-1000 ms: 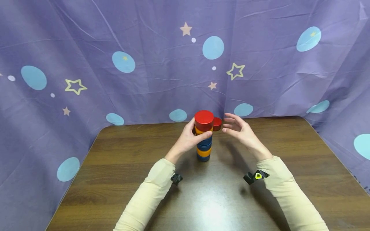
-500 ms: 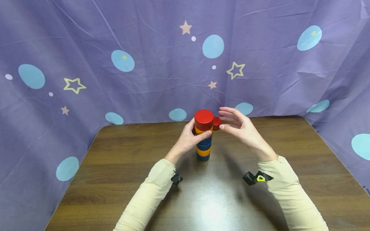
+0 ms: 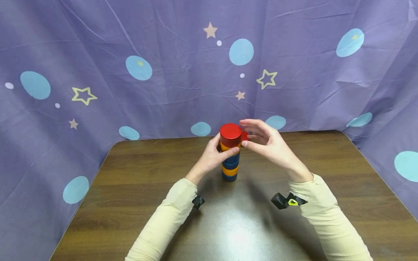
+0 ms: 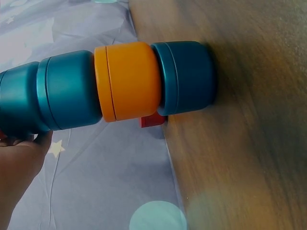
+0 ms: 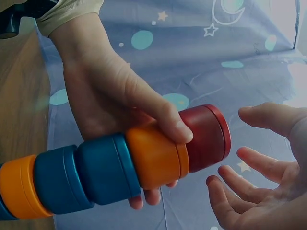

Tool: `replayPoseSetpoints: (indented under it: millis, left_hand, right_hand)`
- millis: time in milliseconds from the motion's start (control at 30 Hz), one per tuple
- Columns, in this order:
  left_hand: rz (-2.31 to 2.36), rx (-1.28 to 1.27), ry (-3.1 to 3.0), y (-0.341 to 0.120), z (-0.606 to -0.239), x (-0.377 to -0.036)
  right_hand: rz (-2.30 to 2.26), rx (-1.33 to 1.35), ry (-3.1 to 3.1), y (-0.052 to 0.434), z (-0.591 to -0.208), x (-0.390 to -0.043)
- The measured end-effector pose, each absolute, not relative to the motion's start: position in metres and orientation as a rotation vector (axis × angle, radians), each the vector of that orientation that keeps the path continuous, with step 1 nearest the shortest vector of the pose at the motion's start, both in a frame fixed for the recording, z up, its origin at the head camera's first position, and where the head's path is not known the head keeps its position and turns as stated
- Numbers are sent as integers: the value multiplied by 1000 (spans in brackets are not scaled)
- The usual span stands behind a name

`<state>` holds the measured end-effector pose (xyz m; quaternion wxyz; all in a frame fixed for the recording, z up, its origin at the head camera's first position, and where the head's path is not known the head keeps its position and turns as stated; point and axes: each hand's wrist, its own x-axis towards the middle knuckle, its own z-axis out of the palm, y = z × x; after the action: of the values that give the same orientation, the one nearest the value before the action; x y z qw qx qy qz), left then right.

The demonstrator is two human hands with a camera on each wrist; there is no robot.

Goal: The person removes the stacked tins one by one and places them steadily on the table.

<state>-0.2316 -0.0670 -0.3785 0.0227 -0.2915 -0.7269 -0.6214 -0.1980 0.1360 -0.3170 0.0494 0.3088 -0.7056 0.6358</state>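
the left hand (image 3: pixel 212 156) is wrapped round the upper part of a stack of round tins (image 3: pixel 230 154), thumb across the orange tin just under the red top tin (image 3: pixel 230 135). the stack stands upright on the desk (image 3: pixel 137 188), toward the middle of its far edge; bottom to top it reads blue, orange, blue, blue, orange, red. just right of the top, the right hand (image 3: pixel 267 143) hangs loosely spread with fingers relaxed, near the red top tin and holding nothing. a small red tin (image 3: pixel 245 136) sits behind the stack, partly hidden by the right hand's fingers.
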Motion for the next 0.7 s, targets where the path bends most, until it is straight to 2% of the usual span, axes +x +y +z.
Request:
replayPoseSetpoints:
  millis: [700]
  left_hand:
    - [-1977,-882,-2269,-68,-378,-231]
  right_hand:
    - [2112,885,-2195,123,-315,-207]
